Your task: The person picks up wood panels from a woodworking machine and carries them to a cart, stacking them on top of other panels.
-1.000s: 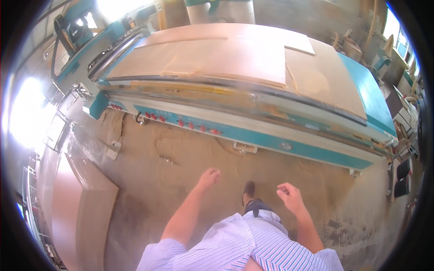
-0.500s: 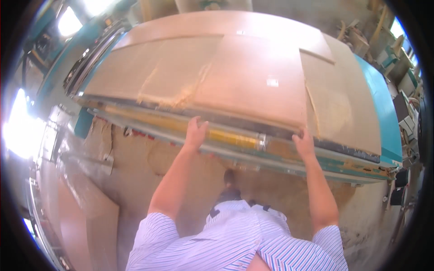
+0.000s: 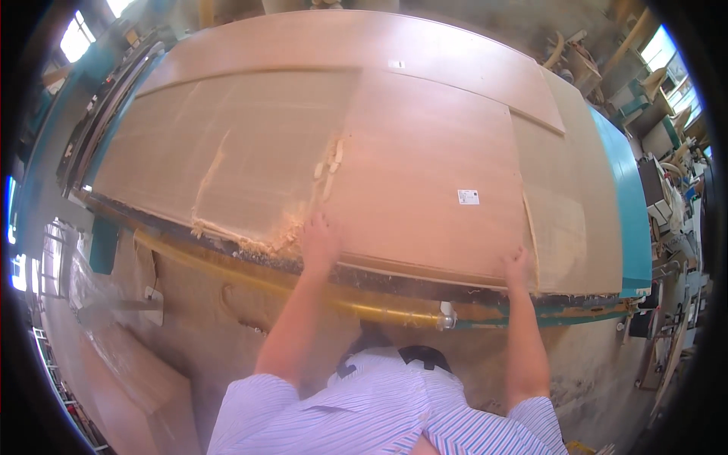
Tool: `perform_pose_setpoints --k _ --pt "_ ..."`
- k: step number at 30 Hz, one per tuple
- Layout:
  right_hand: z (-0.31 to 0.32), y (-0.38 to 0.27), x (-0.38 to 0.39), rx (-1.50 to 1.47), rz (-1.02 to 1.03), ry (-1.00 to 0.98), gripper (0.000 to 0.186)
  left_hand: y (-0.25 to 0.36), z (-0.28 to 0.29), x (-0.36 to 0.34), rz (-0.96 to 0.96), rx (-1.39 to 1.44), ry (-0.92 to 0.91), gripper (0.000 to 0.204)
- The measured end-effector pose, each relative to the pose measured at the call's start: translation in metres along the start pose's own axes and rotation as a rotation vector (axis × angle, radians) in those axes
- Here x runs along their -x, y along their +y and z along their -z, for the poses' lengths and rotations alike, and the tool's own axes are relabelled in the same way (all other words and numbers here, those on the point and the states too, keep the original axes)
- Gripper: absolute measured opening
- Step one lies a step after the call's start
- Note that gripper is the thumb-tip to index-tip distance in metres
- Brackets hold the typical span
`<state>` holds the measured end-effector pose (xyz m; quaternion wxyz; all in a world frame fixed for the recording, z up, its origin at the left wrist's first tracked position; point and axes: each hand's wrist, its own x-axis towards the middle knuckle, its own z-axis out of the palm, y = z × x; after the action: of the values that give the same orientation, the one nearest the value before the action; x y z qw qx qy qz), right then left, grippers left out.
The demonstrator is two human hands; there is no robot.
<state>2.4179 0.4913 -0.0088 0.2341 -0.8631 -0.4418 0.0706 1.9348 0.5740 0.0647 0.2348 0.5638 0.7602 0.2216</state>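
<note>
A flat pinkish-brown wooden panel (image 3: 425, 159) with a small white label (image 3: 468, 197) lies on a large machine bed. My left hand (image 3: 321, 241) is at its front left corner, fingers a little apart and slightly blurred, beside a ridge of pale wood shavings (image 3: 277, 243). At the front right edge of the panel is my right hand (image 3: 516, 267), its thumb and bent fingers apart. Neither hand visibly wraps round the panel; whether they press on its edges I cannot tell. Another long panel (image 3: 303, 42) lies across the far side.
Brown base board (image 3: 220, 144) lies under the panels, with shavings along its dark front edge. A yellow tube (image 3: 387, 312) runs along the machine's front. Teal machine parts (image 3: 623, 197) stand at the right. Wrapped boards (image 3: 144, 387) lean at the lower left.
My hands have moved from the machine's front edge forward to the two sides of the panel. The view has shifted, so the bed sits lower and looks closer.
</note>
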Motion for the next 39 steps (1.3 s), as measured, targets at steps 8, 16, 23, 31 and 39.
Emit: perform_pose_setpoints --k 8,16,23,31,39 --pt "0.025 -0.04 0.005 0.091 -0.137 -0.016 0.057 0.01 0.0 0.011 -0.111 -0.062 0.054 0.052" --pt "0.03 -0.031 -0.001 -0.058 -0.12 0.017 0.059 0.011 -0.007 0.008 -0.049 -0.066 0.041 0.049" --pt "0.07 -0.125 0.001 0.083 0.329 0.338 0.048 -0.014 0.017 0.001 0.005 0.271 -0.051 0.049" --pt "0.019 -0.02 0.002 0.57 0.138 -0.113 0.047 -0.026 0.001 0.016 -0.125 0.062 -0.067 0.056" --pt "0.036 -0.077 0.016 0.518 -0.001 -0.179 0.038 -0.008 -0.015 0.035 -0.121 -0.067 0.128 0.054"
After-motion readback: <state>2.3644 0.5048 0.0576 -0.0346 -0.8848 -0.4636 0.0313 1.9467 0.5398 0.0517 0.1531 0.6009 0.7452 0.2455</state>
